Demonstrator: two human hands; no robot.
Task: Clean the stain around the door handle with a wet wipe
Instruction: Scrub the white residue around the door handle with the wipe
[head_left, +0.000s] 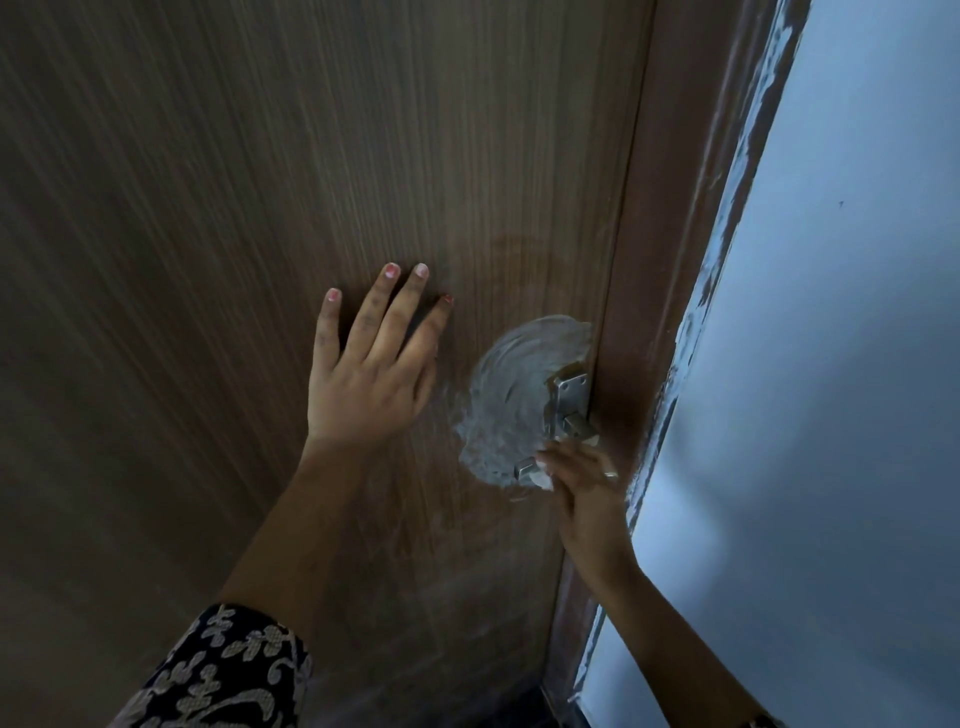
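Observation:
A brown wood-grain door (260, 182) fills most of the head view. Near its right edge sits a metal door handle (567, 402), ringed by a whitish swirled stain (506, 395). My left hand (371, 369) lies flat on the door, fingers spread, just left of the stain. My right hand (582, 483) is right below the handle, pressing a small white wet wipe (543, 479) against the door at the stain's lower edge. Most of the wipe is hidden under my fingers.
The brown door frame (670, 208) runs along the door's right side. Beyond it is a pale blue wall (831, 364) with chipped paint along the frame. A faint ring-shaped mark (514, 260) shows on the door above the handle.

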